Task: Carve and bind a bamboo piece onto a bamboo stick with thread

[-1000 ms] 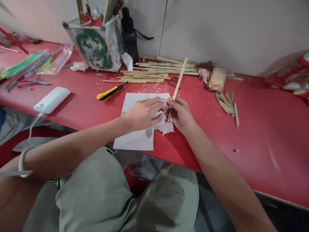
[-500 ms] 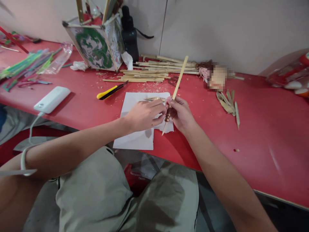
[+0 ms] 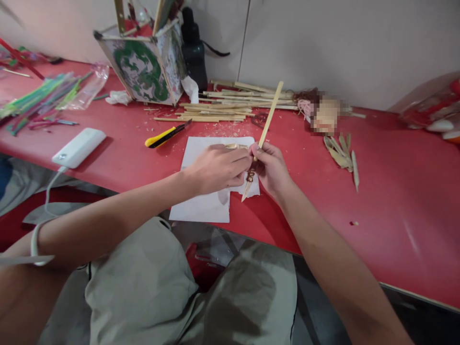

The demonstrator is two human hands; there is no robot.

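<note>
My right hand (image 3: 273, 167) is closed around a flat, pale bamboo stick (image 3: 271, 115), thumb laid along it. The stick slants upward to the right, and its pointed lower end shows below the fingers. Dark brown cord or wire (image 3: 250, 175) loops around the stick just above that point. From the left, my left hand (image 3: 223, 167) meets the stick with its fingers curled and pinched together. Its fingertips are partly hidden, so what they grip does not show. White paper (image 3: 201, 206) lies beneath both hands, with a small pale piece (image 3: 235, 145) on it.
A yellow-and-black utility knife (image 3: 167, 135) rests left of the paper. Several bamboo sticks (image 3: 215, 112) lie behind it near a box with a dragon picture (image 3: 140, 72) and a dark bottle (image 3: 194, 57). A white power bank (image 3: 79, 147) with a cable sits left; dried husks (image 3: 339, 153) lie right.
Both hands and the stick have shifted very slightly. My left fingers have moved a little along the stick, and the brown loops show a bit more clearly.
</note>
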